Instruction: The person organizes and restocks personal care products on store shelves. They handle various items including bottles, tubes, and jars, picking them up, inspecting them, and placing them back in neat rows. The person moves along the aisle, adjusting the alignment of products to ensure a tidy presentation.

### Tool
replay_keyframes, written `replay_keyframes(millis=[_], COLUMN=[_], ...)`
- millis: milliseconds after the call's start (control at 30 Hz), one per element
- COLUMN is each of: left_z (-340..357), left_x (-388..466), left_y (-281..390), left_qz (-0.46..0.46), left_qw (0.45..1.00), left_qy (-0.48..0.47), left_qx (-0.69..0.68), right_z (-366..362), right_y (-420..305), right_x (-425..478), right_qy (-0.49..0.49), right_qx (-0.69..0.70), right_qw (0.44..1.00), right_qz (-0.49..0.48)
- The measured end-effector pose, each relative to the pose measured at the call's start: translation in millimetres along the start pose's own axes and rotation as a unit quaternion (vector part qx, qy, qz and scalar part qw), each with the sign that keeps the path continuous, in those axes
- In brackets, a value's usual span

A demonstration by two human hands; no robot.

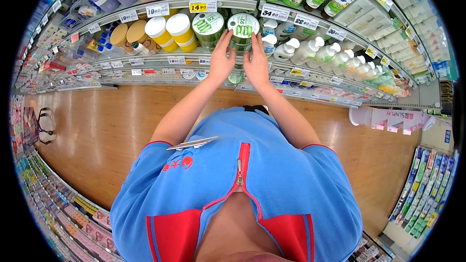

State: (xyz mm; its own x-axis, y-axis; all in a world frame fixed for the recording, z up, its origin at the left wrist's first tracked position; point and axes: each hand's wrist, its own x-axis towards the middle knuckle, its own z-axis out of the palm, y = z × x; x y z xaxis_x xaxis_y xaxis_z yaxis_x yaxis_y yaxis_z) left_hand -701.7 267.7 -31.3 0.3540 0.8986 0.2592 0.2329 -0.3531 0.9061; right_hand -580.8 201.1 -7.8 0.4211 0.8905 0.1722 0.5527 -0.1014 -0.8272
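Observation:
A clear green jar of aloe gel with a white label with aloe leaves on its lid stands on the upper-middle shelf. My left hand reaches to its left side, straight fingertips at the lid's edge. On the other side my right hand mirrors it, fingers extended along the lid's right edge. Neither hand wraps around the jar, and both thumbs stand out from the fingers. A second aloe gel jar sits just to the left of my left fingertips. White pump bottles begin right beside my right fingers.
Yellow jars with white lids and tan-lidded jars line the shelf to the left. Price tags run along the shelf edge above. Lower shelves hold more goods. Behind me, another shelf flanks the wooden floor.

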Motion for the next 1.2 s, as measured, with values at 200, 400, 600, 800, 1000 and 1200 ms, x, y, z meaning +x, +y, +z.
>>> replay_keyframes(millis=[200, 400, 600, 800, 1000, 1200], left_z=[2.5, -5.2, -33.1, -50.6, -50.8, -47.9], left_x=[-1.5, -12.5, -20.6, 8.6, 32.2, 34.8], left_y=[1.1, -7.7, -42.8, -20.1, -36.0, -41.5], left_qz=[-0.022, -0.026, -0.121, -0.218, -0.195, -0.186], left_qw=[0.999, 0.997, 0.975, 0.936, 0.934, 0.938], left_qy=[-0.013, 0.044, 0.174, 0.21, 0.205, 0.216], left_qx=[-0.02, -0.049, -0.069, -0.181, -0.216, -0.195], right_z=[4.6, 5.5, 5.8, 18.6, 51.2, 60.4], right_y=[8.8, -0.2, -16.1, -34.3, -31.0, -31.2], right_x=[1.5, -7.0, -17.0, -5.9, 6.3, 12.0], right_qy=[0.009, 0.056, 0.04, -0.033, -0.102, -0.152], right_qx=[-0.009, -0.028, -0.002, 0.05, 0.0, 0.018], right_qw=[0.999, 0.995, 0.992, 0.991, 0.989, 0.987], right_qz=[-0.031, -0.072, -0.116, -0.12, -0.109, -0.051])
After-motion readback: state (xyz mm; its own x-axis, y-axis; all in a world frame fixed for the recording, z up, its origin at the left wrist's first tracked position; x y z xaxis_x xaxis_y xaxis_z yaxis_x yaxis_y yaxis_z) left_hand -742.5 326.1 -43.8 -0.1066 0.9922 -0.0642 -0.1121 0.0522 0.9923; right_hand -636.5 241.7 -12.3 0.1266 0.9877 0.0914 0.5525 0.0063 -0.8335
